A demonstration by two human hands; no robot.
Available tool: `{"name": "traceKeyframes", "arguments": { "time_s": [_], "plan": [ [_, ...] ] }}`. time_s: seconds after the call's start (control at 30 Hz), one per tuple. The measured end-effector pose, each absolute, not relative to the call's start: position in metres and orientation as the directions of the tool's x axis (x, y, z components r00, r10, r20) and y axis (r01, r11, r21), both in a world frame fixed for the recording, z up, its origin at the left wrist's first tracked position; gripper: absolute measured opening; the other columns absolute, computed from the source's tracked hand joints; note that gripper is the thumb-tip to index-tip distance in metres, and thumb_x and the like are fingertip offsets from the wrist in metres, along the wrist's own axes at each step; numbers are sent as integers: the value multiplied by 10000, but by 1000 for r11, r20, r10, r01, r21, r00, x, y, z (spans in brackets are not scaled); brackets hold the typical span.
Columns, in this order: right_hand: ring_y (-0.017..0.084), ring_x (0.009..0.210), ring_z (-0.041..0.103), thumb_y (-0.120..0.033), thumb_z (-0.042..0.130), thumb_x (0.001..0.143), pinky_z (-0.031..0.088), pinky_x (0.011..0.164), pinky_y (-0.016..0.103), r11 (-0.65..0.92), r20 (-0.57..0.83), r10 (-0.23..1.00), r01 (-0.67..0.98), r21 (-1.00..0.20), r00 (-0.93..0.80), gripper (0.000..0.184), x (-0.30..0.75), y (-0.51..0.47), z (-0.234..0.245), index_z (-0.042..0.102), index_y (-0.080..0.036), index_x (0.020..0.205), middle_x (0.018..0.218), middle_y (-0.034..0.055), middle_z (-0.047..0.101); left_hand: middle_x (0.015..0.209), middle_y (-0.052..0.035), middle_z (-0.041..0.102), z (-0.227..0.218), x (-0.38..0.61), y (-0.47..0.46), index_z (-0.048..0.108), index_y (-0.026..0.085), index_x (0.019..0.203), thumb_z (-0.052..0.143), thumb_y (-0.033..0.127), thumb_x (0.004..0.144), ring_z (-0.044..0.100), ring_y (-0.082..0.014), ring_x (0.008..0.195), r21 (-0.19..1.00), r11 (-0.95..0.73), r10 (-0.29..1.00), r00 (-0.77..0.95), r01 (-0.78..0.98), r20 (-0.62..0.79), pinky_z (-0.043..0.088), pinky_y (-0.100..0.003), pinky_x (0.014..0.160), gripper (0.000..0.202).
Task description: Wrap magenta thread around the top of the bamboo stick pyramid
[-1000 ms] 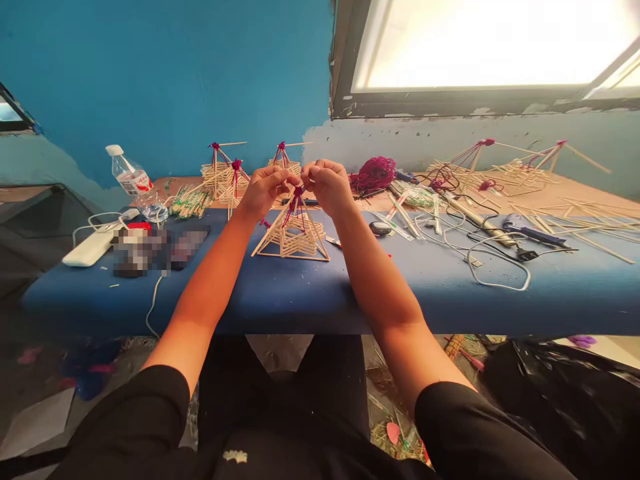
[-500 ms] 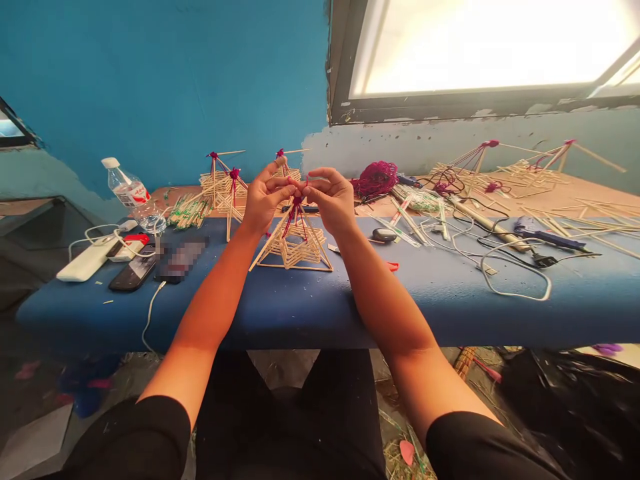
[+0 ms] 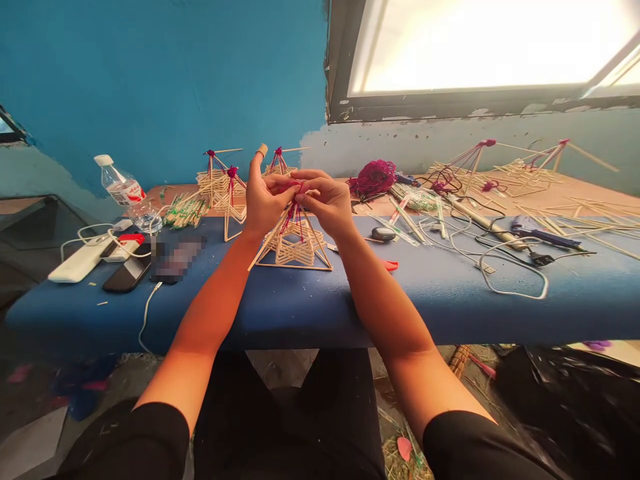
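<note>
A small pyramid of thin wooden sticks (image 3: 293, 247) stands on the blue padded table (image 3: 320, 300) in front of me. Magenta yarn (image 3: 294, 212) binds its top. My left hand (image 3: 263, 199) pinches that yarn at the top, its index finger pointing straight up. My right hand (image 3: 325, 199) meets it from the right, fingers pinched on the same yarn. Both hands touch each other above the pyramid.
Finished stick pyramids (image 3: 223, 183) stand behind. A water bottle (image 3: 125, 193), phones (image 3: 127, 272) and a white power strip (image 3: 77, 263) lie at the left. A yarn ball (image 3: 373, 177), loose sticks, cables (image 3: 510, 267) and more stick frames (image 3: 490, 167) cover the right.
My hands have closed together over the pyramid's top. The left index finger has risen to point upward. The view has shifted slightly.
</note>
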State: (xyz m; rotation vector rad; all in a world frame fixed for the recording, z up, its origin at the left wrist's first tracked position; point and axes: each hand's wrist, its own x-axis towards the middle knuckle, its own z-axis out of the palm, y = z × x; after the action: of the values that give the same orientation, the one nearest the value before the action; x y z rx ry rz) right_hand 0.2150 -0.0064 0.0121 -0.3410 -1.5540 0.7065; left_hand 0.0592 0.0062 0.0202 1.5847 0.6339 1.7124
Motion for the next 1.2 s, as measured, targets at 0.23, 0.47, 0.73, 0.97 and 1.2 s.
{"name": "traceKeyframes", "arguments": {
  "time_s": [0.23,0.47,0.73,0.97,1.2],
  "plan": [
    [246,1080,774,-296,814,853,634,910,433,821,822,570,-34,-570,-9,39,211,-14,16,853,-288,852,1100,32,822,1108,-51,838,24,59,-2,276,299,1676,845,143,800,744,-160,778,779,-612,779,64,-137,624,604,-329,765,1057],
    [197,796,731,-273,798,813,606,794,407,787,777,591,55,-614,217,62,209,-9,13,859,-280,825,839,10,788,1124,-47,800,19,57,0,319,340,1652,894,213,778,769,-190,876,755,-637,754,77,-157,652,634,-345,821,1054],
    [171,710,693,-245,735,838,564,694,371,773,808,583,248,-584,86,146,216,-13,15,879,-261,856,817,17,787,1006,14,723,18,52,5,412,367,1561,856,160,762,760,-163,868,702,-695,706,40,-152,707,619,-327,829,937],
    [159,674,669,-203,671,788,555,658,351,773,808,588,329,-543,-48,194,221,-20,19,855,-225,848,791,24,755,1001,8,709,19,52,5,479,337,1479,836,173,777,750,-171,884,704,-702,707,9,-109,707,608,-337,834,805],
    [139,643,598,-228,685,749,469,608,328,756,770,636,252,-604,-60,114,223,-18,20,795,-216,776,727,6,703,1016,6,700,17,52,8,486,344,1471,836,208,817,767,-180,928,706,-701,709,11,-101,706,605,-333,836,755]
  ]
}}
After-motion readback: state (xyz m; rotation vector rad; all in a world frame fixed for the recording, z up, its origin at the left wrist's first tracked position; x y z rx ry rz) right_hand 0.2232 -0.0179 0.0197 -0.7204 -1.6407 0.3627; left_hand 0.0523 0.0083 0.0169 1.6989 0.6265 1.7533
